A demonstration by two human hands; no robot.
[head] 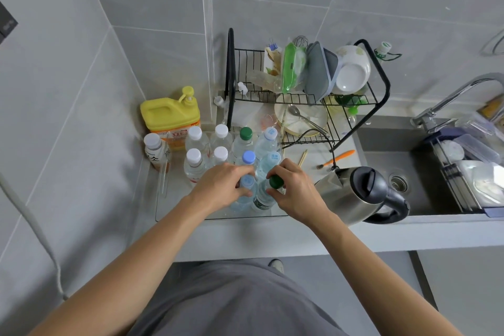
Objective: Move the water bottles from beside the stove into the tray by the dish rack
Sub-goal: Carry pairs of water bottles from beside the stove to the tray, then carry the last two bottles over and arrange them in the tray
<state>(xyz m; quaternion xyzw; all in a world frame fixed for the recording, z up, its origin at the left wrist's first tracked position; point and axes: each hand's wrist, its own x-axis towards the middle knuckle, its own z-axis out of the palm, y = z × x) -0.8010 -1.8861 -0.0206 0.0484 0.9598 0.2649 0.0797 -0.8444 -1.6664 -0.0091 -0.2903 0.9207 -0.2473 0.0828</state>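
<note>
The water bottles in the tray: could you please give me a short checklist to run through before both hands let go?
1. Left hand grips the pale-blue-capped bottle: ok.
2. Right hand grips the green-capped bottle: ok.
3. Both bottles inside the clear tray: ok.
4. Bottle bases resting flat on the tray floor: cannot tell.
5. Upright neighbouring bottles, such as the white-capped bottle: ok.
6. Kettle apart from the right hand: ok.

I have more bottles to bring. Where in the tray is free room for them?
The clear plastic tray is bare at its near left corner, in front of the white-capped bottles and beside the left hand. The back and right side, near the right hand, are crowded.
</note>
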